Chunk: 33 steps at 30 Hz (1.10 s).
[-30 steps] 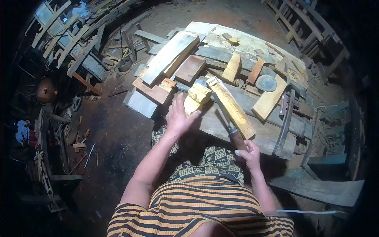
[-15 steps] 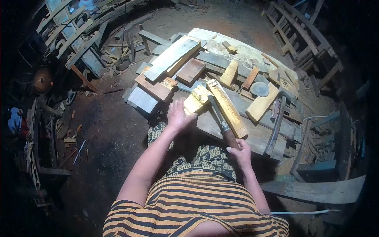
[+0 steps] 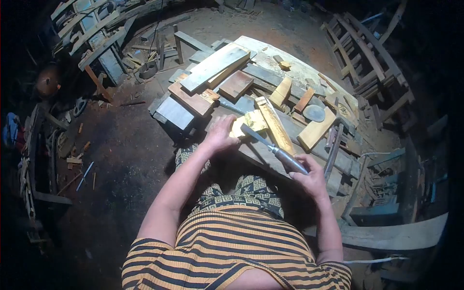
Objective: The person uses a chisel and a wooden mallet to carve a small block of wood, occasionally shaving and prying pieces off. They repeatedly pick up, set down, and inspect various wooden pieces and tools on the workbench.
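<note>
A small pale wood block [image 3: 249, 123] lies on the grey plank bench [image 3: 309, 166], just beside a long yellow wood piece [image 3: 275, 125]. The block is pressed down by the left hand [image 3: 221, 135], fingers laid flat together over its near end, arm stretched forward. A chisel [image 3: 273, 149] is gripped by its handle in the right hand [image 3: 309, 177], fist closed, blade angled up-left with its tip at the block. Loose boards [image 3: 212, 65] are piled beyond, and a round grey disc [image 3: 314, 113] rests further right.
</note>
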Motion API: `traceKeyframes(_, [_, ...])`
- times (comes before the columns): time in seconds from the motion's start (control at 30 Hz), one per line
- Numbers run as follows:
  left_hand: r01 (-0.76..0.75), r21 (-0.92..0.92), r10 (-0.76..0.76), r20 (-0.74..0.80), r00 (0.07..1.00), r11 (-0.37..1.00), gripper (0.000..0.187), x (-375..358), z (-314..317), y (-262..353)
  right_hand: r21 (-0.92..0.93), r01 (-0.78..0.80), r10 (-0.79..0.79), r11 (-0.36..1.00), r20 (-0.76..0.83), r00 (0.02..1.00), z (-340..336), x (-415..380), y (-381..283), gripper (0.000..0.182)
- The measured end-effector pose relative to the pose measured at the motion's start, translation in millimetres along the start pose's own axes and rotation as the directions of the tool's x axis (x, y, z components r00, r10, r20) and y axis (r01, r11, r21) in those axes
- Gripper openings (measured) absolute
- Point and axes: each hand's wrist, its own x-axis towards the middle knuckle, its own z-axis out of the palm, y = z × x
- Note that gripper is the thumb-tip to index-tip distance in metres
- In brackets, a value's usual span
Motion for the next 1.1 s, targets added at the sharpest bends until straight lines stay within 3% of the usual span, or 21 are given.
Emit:
traceKeyframes(0.2, [-0.001,-0.042,0.003,0.043,0.999,0.999,0.069,7.9,-14.4,-9.4,-0.232,0.039,-0.03,0.972,0.038,0.999,-27.7,23.4,-37.3,0.043])
traceKeyframes(0.27, [-0.058,-0.045,0.063,0.109,0.992,0.997,0.065,12.6,-11.4,-18.2,-0.256,0.034,-0.011,0.966,0.091,0.996,-32.2,31.1,-60.2,0.041])
traceKeyframes(0.3, [-0.056,-0.05,0.061,0.105,0.993,0.997,0.065,13.8,-10.9,-17.0,-0.195,0.043,-0.023,0.98,0.102,0.994,-32.2,35.7,-62.1,0.04])
traceKeyframes(0.4, [-0.006,-0.057,0.012,0.112,0.994,0.998,0.057,20.7,-8.6,-13.2,-0.246,-0.008,0.042,0.969,0.133,0.99,-36.0,49.1,-78.0,0.039])
traceKeyframes(0.47, [-0.09,0.003,0.088,0.188,0.978,0.996,0.062,30.7,-9.8,-14.0,-0.255,-0.028,0.067,0.967,0.146,0.987,-37.6,56.1,-91.2,0.038])
traceKeyframes(0.6, [-0.106,0.053,0.092,0.224,0.97,0.993,0.067,41.9,-11.0,-15.6,-0.345,-0.017,0.065,0.939,0.129,0.99,-39.3,68.9,-109.8,0.037])
traceKeyframes(0.67, [-0.061,0.083,0.032,0.315,0.949,0.995,0.072,42.1,-23.5,-7.5,-0.394,-0.15,0.233,0.907,0.172,0.957,-38.8,75.6,-131.2,0.035])
traceKeyframes(0.7, [-0.051,0.021,0.04,0.366,0.93,0.998,0.081,41.9,-28.0,-6.7,-0.376,-0.137,0.222,0.916,0.192,0.956,-40.1,80.4,-134.1,0.032])
traceKeyframes(0.87, [-0.04,0.052,0.019,0.342,0.939,0.998,0.097,32.2,-29.9,-2.3,-0.314,-0.113,0.188,0.943,0.22,0.957,-40.3,91.8,-146.6,0.028])
traceKeyframes(0.93, [-0.048,0.076,0.02,0.332,0.943,0.996,0.102,31.3,-23.5,-8.6,-0.398,-0.146,0.256,0.906,0.241,0.936,-37.5,95.7,-153.7,0.028])
traceKeyframes(1.1, [-0.087,0.098,0.052,0.32,0.946,0.991,0.105,30.0,-22.3,-12.3,-0.543,-0.054,0.235,0.838,0.271,0.933,-31.0,105.9,-173.6,0.029])
